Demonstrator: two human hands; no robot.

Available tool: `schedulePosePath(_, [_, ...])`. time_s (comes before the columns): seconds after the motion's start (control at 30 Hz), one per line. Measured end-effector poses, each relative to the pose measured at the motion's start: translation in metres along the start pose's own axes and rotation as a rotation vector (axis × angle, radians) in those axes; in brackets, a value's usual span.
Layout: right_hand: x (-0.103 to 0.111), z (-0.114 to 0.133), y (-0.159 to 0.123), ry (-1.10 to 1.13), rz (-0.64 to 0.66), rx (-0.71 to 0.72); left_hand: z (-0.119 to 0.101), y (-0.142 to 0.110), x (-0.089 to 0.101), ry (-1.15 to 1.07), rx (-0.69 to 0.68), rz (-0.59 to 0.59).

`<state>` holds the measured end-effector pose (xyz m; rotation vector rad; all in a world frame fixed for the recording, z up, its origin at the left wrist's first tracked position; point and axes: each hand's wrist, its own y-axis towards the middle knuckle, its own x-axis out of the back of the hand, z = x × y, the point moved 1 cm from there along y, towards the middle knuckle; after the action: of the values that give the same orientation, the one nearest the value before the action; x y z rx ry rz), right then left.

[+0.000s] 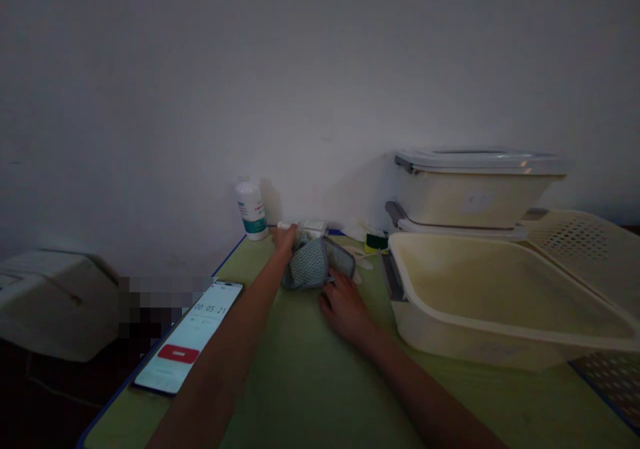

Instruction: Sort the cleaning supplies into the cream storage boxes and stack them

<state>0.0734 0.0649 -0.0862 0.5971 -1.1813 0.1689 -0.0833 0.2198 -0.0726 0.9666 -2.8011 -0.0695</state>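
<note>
A grey mesh scouring cloth [307,265] with a dark patterned edge stands loosely folded at the table's far side. My right hand [345,305] is at its near right edge, fingers bent onto the cloth and thumb to the left. Behind the cloth's left end, my left hand [284,241] closes around a small white thing [287,225] lying by the wall; its shape is mostly covered by my fingers. Right beside that hand is a clear and white package [314,227], partly hidden by the cloth. A white bottle [253,209] with a green label stands upright to the left.
A phone [200,335] showing a running timer lies at the table's left edge. On the right sit a cream bin [500,342], a lidded box [475,192] and a perforated basket [580,239]. A yellow-green sponge [376,243] and pale gloves or spoons [364,259] lie behind.
</note>
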Motion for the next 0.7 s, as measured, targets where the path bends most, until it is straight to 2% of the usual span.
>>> schedulePosePath(0.13, [-0.002, -0.001, 0.000, -0.001, -0.012, -0.005, 0.012, 0.008, -0.005, -0.038, 0.019, 0.011])
schedulePosePath(0.3, [-0.003, -0.001, 0.002, 0.021, -0.019, -0.008, 0.024, 0.014, -0.012, -0.125, -0.017, 0.208])
schedulePosePath(0.4, [-0.004, -0.001, 0.003, 0.042, -0.016, -0.007, 0.030, 0.016, -0.014, -0.173, -0.004, 0.272])
schedulePosePath(0.57, [-0.004, -0.001, 0.003, 0.060, -0.005, -0.017, 0.036, 0.014, -0.014, -0.206, 0.012, 0.240])
schedulePosePath(0.7, [-0.004, -0.001, 0.003, 0.060, -0.001, -0.021, 0.034, 0.013, -0.010, -0.163, -0.043, 0.200])
